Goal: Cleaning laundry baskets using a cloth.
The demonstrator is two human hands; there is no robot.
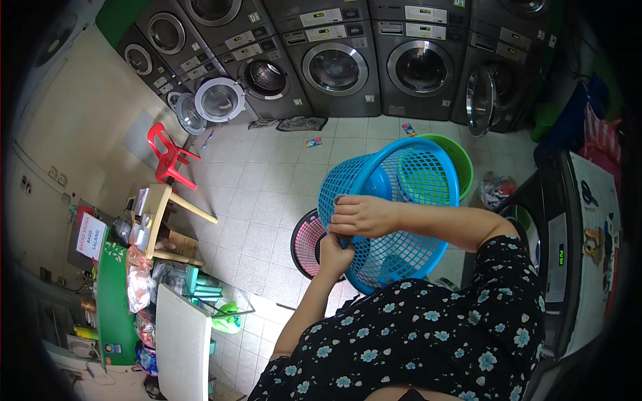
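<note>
A large blue plastic laundry basket [328, 188] with mesh walls is held tilted in front of my body. My right hand [363, 216] lies against its side, fingers curled over a small grey piece that looks like cloth. Just below, my left hand [335, 256] is closed at the basket's side, touching my right hand; the exact grip is partly hidden. Behind the blue basket stands a green plastic basket [464, 168], partly seen through the mesh. A pink basket [307, 240] with a black rim is on the floor to the left, partly covered by the blue one.
Stacked washers and dryers [335, 70] line the far wall; an open washer door [219, 100] juts out. A red plastic chair [168, 155], wooden table [159, 210] and white folding table [183, 346] are leftward. At right are a machine [556, 250] and a filled plastic bag [496, 189].
</note>
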